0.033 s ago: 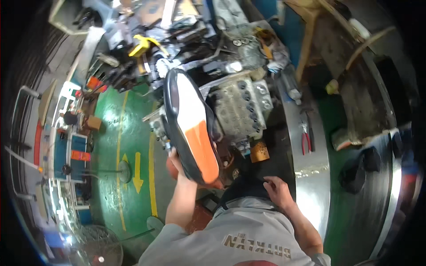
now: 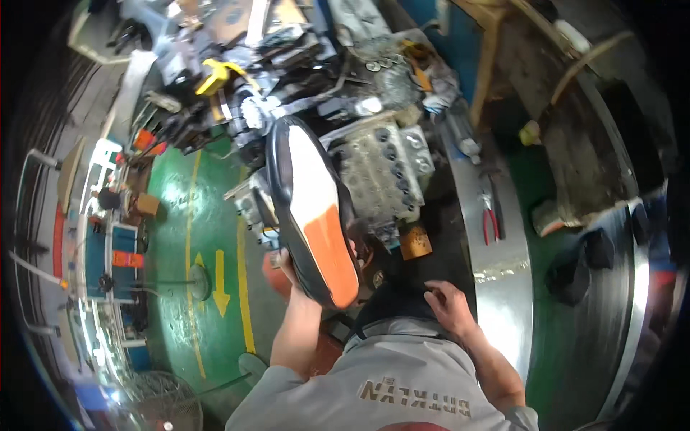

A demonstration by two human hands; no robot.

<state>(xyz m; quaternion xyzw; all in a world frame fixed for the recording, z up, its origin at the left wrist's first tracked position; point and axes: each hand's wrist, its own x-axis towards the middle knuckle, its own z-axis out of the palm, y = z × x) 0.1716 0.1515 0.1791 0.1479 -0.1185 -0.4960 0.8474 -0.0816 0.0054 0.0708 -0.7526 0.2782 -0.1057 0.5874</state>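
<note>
A shoe, black-edged with a white and orange sole turned up, is held over the green floor by the left hand, whose grip is closed about its lower end, forearm raised. To the right, the right hand is rested, fingers loosely curled, on dark cloth beside a metal engine block.

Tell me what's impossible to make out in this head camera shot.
- Left hand: mostly hidden behind the black shoe with white and orange sole it holds.
- Shoe upper: faces away.
- Right hand: whatever lies under its fingers is too dark.
- Bench clutter at top: blurred, bent by fisheye.
</note>
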